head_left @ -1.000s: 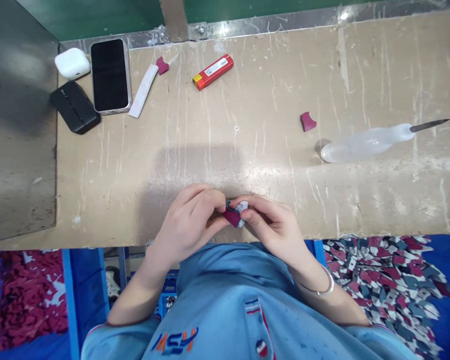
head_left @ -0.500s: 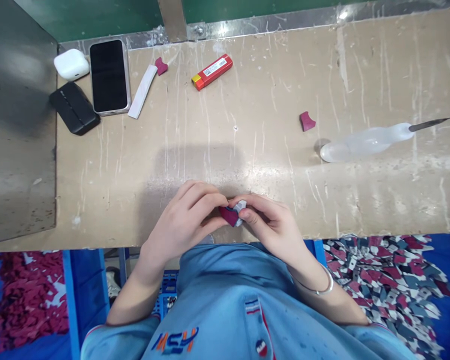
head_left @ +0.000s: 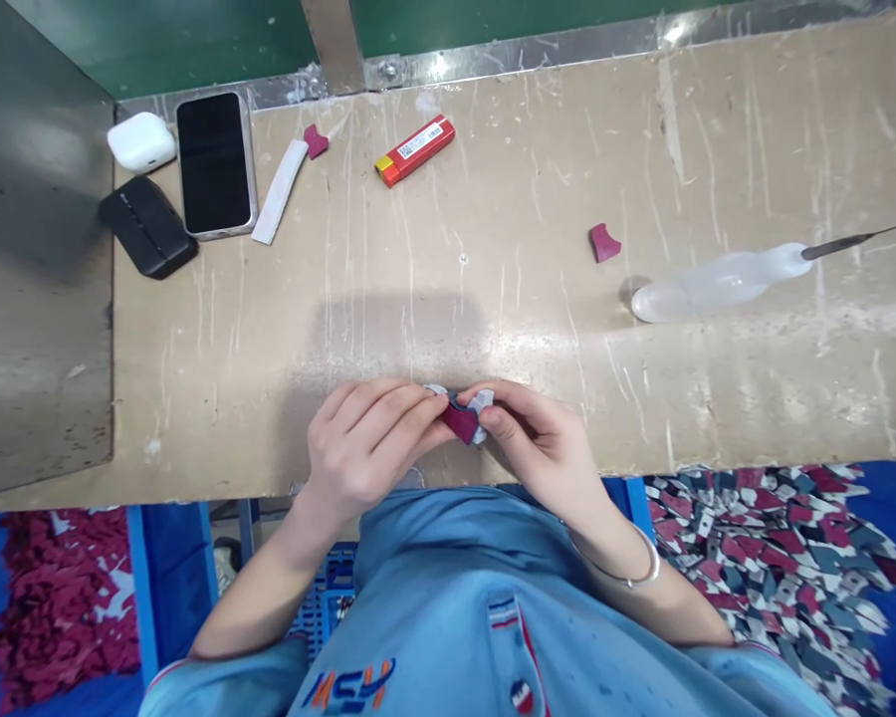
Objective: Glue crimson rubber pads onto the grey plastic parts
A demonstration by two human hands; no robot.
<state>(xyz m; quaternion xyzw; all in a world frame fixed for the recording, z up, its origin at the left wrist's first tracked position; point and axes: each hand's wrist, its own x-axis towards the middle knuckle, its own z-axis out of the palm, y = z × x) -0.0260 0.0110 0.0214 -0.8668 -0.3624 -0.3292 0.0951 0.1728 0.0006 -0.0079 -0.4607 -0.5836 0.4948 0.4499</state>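
Close to the table's front edge, my two hands meet around a small flat piece in maroon, dark grey and light grey. My left hand pinches its left side between thumb and fingers, and a bit of light grey shows at those fingertips. On the other side, my right hand grips the light grey end between thumb and index finger. Fingers hide part of the piece. A loose maroon piece lies on the table beyond my right hand.
A white squeeze bottle with a thin needle lies to the right. At the back are a red lighter, white strip, phone, white case and black case. Blue bins of maroon pieces and mixed pieces flank me below.
My left hand has shifted slightly, its fingers lying flatter, and a light grey bit now shows at its fingertips. My right hand keeps its grip. The whole view has tilted a little.
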